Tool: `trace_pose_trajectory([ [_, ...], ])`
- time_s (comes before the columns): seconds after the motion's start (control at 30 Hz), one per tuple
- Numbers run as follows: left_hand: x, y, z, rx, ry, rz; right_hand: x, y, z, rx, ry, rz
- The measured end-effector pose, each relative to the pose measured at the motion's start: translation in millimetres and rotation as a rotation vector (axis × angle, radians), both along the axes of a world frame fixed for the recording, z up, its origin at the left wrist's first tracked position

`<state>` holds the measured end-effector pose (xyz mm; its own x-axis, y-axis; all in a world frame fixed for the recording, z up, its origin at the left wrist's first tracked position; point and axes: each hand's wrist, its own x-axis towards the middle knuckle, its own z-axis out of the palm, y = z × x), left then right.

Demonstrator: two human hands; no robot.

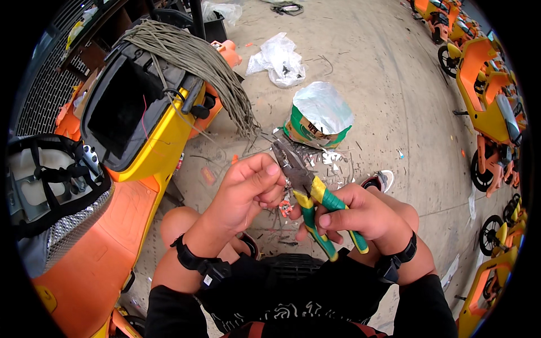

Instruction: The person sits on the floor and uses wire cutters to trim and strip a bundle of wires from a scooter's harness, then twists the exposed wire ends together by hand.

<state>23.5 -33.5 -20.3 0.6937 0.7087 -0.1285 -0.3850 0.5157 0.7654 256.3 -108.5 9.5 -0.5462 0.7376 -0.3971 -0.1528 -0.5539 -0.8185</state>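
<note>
A yellow-and-orange scooter (112, 186) stands close at my left, its black seat box (121, 107) open and a thick bundle of grey wires (197, 62) draped over the box's rim, the ends hanging down the side where I can reach them. More orange scooters (490, 96) line the concrete floor (383, 73) on my right. A foil-lined bag (318, 115) sits open on the floor just ahead of my knees, its mouth turned up, with silvery scraps (332, 160) scattered around its base. A crumpled clear plastic bag (279, 59) lies farther off.

I crouch low, both wrists in black straps, working over the gap between my knees. My right hand (360, 217) is wrapped tight around the 2 green-and-yellow handles of the pliers (307, 194), squeezing them together so the dark jaws point up and away from me. My left hand (251, 188) is curled, thumb and fingers pinched close at the jaws, apparently steadying a small piece there; the piece itself is too small to make out. A red-and-white scrap (285, 208) shows just below my left fingers.
</note>
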Motion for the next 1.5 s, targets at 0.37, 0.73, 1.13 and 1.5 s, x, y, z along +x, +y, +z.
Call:
trace_pose_trajectory([
  [0.37,-1.9,-1.9,3.2,0.117,0.099,0.08,-1.3,11.7,-19.7,0.079,-0.106,-0.216],
  [0.73,-13.5,8.0,11.8,0.116,-0.011,0.02,-20.2,40.0,-92.6,0.154,-1.018,-0.029],
  [1.13,-20.9,1.9,20.7,0.172,0.197,-0.081,-53.3,-5.0,-301.4,0.097,-1.59,0.654],
  [1.5,-19.0,9.1,-3.2,0.284,0.445,-0.015,-95.5,-74.8,-432.9,-0.171,-1.37,0.449],
])
